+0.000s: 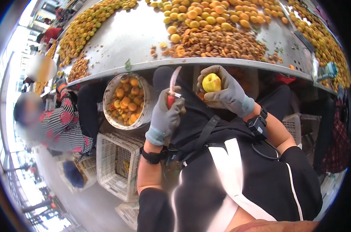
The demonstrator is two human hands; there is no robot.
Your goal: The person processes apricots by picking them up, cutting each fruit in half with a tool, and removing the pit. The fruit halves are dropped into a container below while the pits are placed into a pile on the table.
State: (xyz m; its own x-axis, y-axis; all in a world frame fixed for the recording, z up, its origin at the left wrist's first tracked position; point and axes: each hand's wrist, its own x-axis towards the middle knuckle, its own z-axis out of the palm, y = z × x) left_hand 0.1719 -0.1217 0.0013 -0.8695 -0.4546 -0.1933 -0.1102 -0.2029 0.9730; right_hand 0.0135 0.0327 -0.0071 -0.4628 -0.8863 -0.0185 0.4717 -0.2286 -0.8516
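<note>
My left hand [167,112], in a grey glove, is closed around the red handle of a small knife [174,80]. Its curved blade points up, away from my body. In my gloved right hand [227,91] sits a yellow apricot [211,82], with the fingers wrapped behind it. Knife and apricot are apart. Both hands are over my lap, below the edge of the metal table [125,33]. Left of the knife hand stands a white bucket [107,110] with orange apricots in it. Behind the right hand, a crate [253,83] is partly hidden.
Whole apricots [206,13] and a heap of brown pits [218,42] cover part of the table. An empty-looking plastic crate [105,170] stands on the floor at left. A person in a striped top [59,123] sits left; another person's checked sleeve [338,139] is at right.
</note>
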